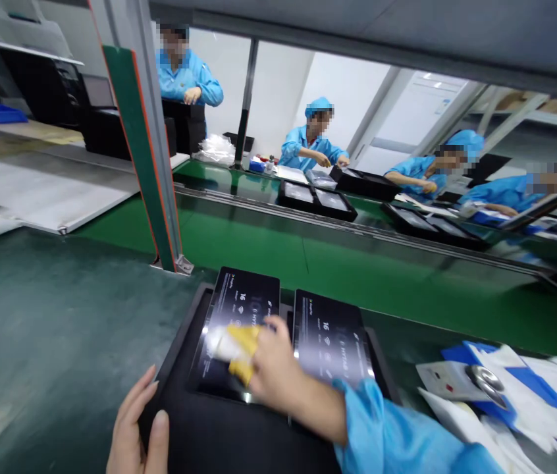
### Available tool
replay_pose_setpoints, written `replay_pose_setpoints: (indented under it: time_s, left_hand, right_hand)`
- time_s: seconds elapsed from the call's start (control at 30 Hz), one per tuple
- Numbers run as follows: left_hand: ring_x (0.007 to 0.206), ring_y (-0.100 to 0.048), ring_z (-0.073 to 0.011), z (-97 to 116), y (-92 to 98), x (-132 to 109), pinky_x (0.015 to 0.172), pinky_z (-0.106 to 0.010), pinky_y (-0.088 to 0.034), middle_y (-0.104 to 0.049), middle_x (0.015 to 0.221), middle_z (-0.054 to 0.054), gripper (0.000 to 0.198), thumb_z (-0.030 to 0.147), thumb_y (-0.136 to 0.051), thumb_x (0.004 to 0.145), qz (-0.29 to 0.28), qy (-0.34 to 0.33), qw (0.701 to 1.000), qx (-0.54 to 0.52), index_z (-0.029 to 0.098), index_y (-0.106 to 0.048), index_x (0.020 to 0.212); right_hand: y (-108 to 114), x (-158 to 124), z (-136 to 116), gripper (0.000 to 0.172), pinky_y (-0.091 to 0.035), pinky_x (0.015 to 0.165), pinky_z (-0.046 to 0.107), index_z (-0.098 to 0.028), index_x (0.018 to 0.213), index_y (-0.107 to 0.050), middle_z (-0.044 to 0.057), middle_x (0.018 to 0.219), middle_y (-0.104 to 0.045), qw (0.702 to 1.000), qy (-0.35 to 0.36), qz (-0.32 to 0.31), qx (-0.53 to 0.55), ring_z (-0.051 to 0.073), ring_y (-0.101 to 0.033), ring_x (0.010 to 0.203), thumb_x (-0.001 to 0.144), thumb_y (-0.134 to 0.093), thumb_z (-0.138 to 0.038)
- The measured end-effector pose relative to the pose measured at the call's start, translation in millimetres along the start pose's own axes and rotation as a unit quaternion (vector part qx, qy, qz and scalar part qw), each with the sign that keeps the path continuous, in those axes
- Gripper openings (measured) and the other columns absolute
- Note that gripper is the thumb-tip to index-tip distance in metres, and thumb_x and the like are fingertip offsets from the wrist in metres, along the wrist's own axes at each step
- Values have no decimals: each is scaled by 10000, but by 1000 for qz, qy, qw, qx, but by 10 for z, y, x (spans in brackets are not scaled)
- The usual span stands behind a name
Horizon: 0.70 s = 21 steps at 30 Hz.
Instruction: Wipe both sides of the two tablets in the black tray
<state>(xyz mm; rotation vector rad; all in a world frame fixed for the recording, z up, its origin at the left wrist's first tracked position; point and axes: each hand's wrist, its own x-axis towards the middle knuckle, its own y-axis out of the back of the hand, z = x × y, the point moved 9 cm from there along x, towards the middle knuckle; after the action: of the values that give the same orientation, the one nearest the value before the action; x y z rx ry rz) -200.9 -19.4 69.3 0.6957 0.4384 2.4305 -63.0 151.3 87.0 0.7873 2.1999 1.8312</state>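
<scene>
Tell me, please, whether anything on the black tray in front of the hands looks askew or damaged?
Nothing stands out. Both dark panels, left and right, lie flat side by side in the black tray. The right hand presses a yellow cloth on the left panel; the left hand grips the tray's near edge. Motion blur hides any fine scratches.

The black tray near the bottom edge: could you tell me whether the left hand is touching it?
Touching. The head view shows the left hand with fingers curled onto the black tray at its near-left corner.
</scene>
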Motion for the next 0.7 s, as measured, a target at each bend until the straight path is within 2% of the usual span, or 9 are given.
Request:
replay_pose_setpoints:
  time_s: [0.07,0.13,0.23,0.3,0.37,0.43,0.53,0.6,0.7]
  left_hand:
    - [1338,-459,-250,-9,-9,-2,1114,-430,-385,-505,1433,-86,360,404,-452,947,-12,32,999,-27,239,-504,1261]
    - [1329,-471,-263,-35,-5,-2,1116,-462,-382,-500,1443,-89,365,422,-485,929,-14,41,998,-38,246,-521,1246]
    - [1322,-481,-265,-122,-39,1,1134,-509,-357,-521,1433,-89,351,403,-488,928,-29,-3,1000,-9,259,-524,1246]
    - [1320,-490,-263,-176,-159,-17,1161,-564,-283,-543,1425,-81,388,362,-442,949,-77,-63,993,66,282,-474,1328]
    - [1327,-490,-254,-189,-335,-72,1190,-577,-170,-550,1429,-70,458,305,-404,962,-138,-132,968,161,294,-390,1420]
    - [1357,-457,-243,-127,-483,-142,1210,-536,-63,-563,1418,-65,508,271,-381,963,-175,-195,938,228,262,-324,1469]
    - [1373,-433,-245,-22,-571,-184,1214,-534,15,-587,1390,-62,503,234,-350,966,-183,-215,921,269,223,-316,1468]
    - [1347,-463,-259,-6,-586,-185,1208,-568,13,-598,1376,-65,512,212,-342,964,-177,-214,918,283,225,-304,1474]
    - [1243,-567,-254,-7,-623,-216,1225,-513,-47,-626,1336,-97,587,228,-374,952,-158,-262,915,262,218,-230,1521]
  right_hand:
    - [269,151,560,415,-242,1065,487,-207,1297,-607,127,1151,-680,990,-129,25,-48,275,-586,1095,905,-608,-344]
    - [383,139,816,436,-262,1050,478,-175,1305,-603,145,1150,-671,980,-181,39,-70,282,-581,1110,897,-628,-328]
    - [192,-198,428,499,-260,1051,508,-209,1366,-556,130,1137,-674,994,-90,33,-43,283,-597,1058,887,-622,-335]
    - [26,-533,-55,539,-234,1072,537,-279,1400,-517,89,1135,-684,1000,11,28,6,260,-621,968,876,-619,-354]
    - [10,-741,-343,559,-217,1089,537,-326,1412,-489,50,1138,-689,995,68,37,58,232,-631,924,874,-624,-392]
    - [162,-681,-257,545,-240,1078,506,-302,1407,-494,51,1153,-687,994,48,59,77,226,-628,966,888,-620,-409]
    - [458,-326,373,499,-262,1054,477,-209,1371,-545,108,1192,-674,993,-88,72,26,257,-592,1092,904,-626,-365]
    - [505,-224,724,485,-255,1054,486,-183,1352,-567,135,1207,-667,985,-164,53,-10,274,-576,1124,896,-641,-330]
    - [260,-414,583,480,-247,1055,498,-244,1357,-565,119,1184,-679,993,-111,24,-11,272,-588,1082,897,-626,-366]
